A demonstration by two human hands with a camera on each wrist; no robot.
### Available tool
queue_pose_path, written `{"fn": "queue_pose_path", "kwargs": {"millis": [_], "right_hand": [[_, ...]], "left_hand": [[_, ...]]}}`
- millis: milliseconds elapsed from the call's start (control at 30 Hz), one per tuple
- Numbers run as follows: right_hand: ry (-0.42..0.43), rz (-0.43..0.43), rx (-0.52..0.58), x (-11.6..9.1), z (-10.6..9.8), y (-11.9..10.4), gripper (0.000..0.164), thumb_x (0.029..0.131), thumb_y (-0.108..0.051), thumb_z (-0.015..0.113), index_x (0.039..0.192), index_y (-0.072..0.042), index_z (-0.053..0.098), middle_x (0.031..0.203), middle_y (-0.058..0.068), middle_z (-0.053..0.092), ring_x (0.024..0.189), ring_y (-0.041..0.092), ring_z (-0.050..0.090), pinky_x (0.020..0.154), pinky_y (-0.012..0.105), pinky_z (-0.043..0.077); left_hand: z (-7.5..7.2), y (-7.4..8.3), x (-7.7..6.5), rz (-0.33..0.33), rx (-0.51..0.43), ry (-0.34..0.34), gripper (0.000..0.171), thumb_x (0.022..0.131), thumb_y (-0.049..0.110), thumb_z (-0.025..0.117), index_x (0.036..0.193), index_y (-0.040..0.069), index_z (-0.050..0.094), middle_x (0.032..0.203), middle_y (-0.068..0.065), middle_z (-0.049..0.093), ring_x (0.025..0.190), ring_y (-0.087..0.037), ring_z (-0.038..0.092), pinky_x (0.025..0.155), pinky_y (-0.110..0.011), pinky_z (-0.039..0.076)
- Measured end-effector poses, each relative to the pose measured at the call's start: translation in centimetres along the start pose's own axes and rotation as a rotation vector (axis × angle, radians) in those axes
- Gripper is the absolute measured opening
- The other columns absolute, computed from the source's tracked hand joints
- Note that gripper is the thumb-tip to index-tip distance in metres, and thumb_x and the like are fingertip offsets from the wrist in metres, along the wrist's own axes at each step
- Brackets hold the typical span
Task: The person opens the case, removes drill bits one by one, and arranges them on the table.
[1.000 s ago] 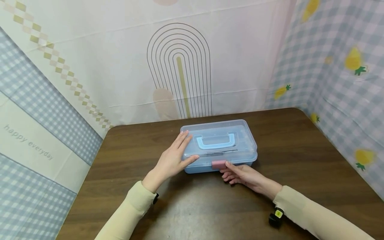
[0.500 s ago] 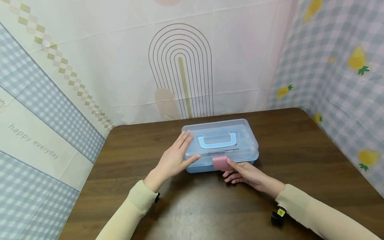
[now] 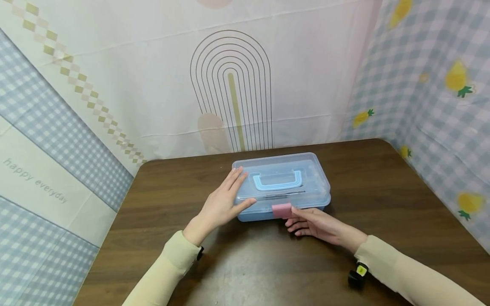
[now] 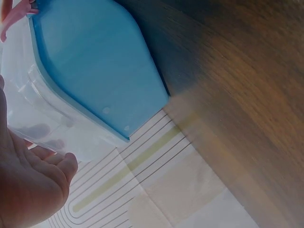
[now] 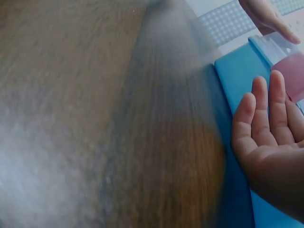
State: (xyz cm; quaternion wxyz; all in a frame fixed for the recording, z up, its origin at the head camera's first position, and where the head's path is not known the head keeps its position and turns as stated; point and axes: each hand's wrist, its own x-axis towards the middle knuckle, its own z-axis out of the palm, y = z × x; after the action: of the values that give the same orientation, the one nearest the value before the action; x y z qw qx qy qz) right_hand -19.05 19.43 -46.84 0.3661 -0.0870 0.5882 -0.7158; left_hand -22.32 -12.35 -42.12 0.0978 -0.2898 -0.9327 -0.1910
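A plastic storage box [image 3: 283, 199] sits on the table, its clear lid [image 3: 281, 163] down over a blue base [image 4: 90, 61]. A light blue handle [image 3: 277, 185] lies on the lid. My left hand [image 3: 218, 204] rests with spread, fairly straight fingers on the lid's left end, thumb along the front. At the front middle, my right hand [image 3: 317, 225] pinches the right edge of a pink latch [image 3: 281, 211] between thumb and index finger. Its other fingers are loosely bent below, in front of the base. In the left wrist view, the latch [image 4: 18, 16] sticks out from the lid.
The brown wooden table [image 3: 245, 263] extends around the box. Behind it hangs a pale cloth [image 3: 306, 76] with line arches, and checked cloth [image 3: 432, 140] with yellow pineapples covers the right side.
The pink latch tipped outward and up half a second ago, then came down partly again with my right hand at its edge. My left hand has stayed on the lid.
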Motion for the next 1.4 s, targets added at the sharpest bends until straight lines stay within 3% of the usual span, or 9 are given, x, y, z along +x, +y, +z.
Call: {"fn": "queue_pose_path", "kwargs": {"millis": [267, 400, 467, 667, 1000, 1200, 1400], "right_hand": [[-0.103, -0.024, 0.007, -0.1, -0.8, 0.2, 0.041, 0.109, -0.027, 0.048, 0.134, 0.002, 0.06, 0.119, 0.01, 0.068, 0.107, 0.019, 0.064, 0.093, 0.035, 0.052], [-0.185, -0.045, -0.035, 0.1, -1.1, 0.3, 0.04, 0.11, -0.023, 0.043, 0.144, -0.006, 0.056, 0.14, 0.02, 0.055, 0.118, 0.025, 0.057, 0.099, 0.038, 0.049], [-0.219, -0.054, -0.053, 0.2, -1.2, 0.3, 0.041, 0.11, -0.021, 0.042, 0.147, -0.008, 0.053, 0.149, 0.019, 0.048, 0.121, 0.027, 0.053, 0.101, 0.039, 0.047], [-0.173, -0.046, 0.014, 0.0, -1.5, 0.6, 0.036, 0.105, -0.012, 0.052, 0.138, 0.001, 0.058, 0.134, 0.014, 0.063, 0.116, 0.023, 0.062, 0.102, 0.038, 0.049], [-0.121, -0.046, 0.026, -0.3, -1.5, 0.5, 0.052, 0.102, -0.011, 0.059, 0.142, 0.017, 0.041, 0.124, 0.009, 0.067, 0.114, 0.02, 0.064, 0.101, 0.034, 0.049], [-0.113, -0.022, 0.039, -0.2, -1.6, 0.8, 0.057, 0.099, -0.003, 0.059, 0.145, 0.019, 0.035, 0.123, 0.011, 0.068, 0.11, 0.018, 0.065, 0.098, 0.033, 0.051], [-0.083, 0.013, 0.03, 0.1, -1.3, 1.0, 0.05, 0.101, -0.004, 0.057, 0.142, 0.019, 0.04, 0.121, 0.011, 0.068, 0.107, 0.017, 0.067, 0.097, 0.035, 0.052]], "left_hand": [[-0.2, 0.1, 0.0, -0.001, -0.003, -0.006, 0.083, 0.096, 0.065, 0.053, 0.158, 0.012, 0.034, 0.166, -0.005, 0.024, 0.153, -0.019, 0.015, 0.111, -0.045, 0.04], [-0.2, 0.1, 0.0, 0.001, -0.009, -0.007, 0.082, 0.097, 0.063, 0.054, 0.158, 0.012, 0.034, 0.166, -0.005, 0.024, 0.153, -0.019, 0.015, 0.111, -0.046, 0.04], [-0.2, 0.1, 0.0, 0.002, -0.014, -0.007, 0.082, 0.097, 0.063, 0.054, 0.158, 0.012, 0.034, 0.166, -0.005, 0.025, 0.153, -0.02, 0.015, 0.111, -0.046, 0.04], [0.1, -0.2, 0.0, -0.002, -0.004, -0.014, 0.083, 0.097, 0.067, 0.049, 0.159, 0.014, 0.031, 0.166, -0.004, 0.022, 0.154, -0.017, 0.013, 0.111, -0.046, 0.039], [0.0, -0.2, 0.0, 0.001, -0.016, -0.013, 0.083, 0.097, 0.066, 0.05, 0.159, 0.014, 0.032, 0.167, -0.003, 0.022, 0.154, -0.016, 0.012, 0.11, -0.046, 0.041], [-0.1, -0.1, -0.1, -0.002, -0.021, -0.022, 0.083, 0.097, 0.065, 0.051, 0.159, 0.014, 0.031, 0.167, -0.003, 0.021, 0.154, -0.016, 0.012, 0.112, -0.046, 0.039], [-0.1, -0.2, 0.0, 0.007, -0.008, -0.022, 0.083, 0.097, 0.066, 0.05, 0.159, 0.014, 0.031, 0.167, -0.002, 0.022, 0.154, -0.017, 0.012, 0.115, -0.044, 0.035]]}}
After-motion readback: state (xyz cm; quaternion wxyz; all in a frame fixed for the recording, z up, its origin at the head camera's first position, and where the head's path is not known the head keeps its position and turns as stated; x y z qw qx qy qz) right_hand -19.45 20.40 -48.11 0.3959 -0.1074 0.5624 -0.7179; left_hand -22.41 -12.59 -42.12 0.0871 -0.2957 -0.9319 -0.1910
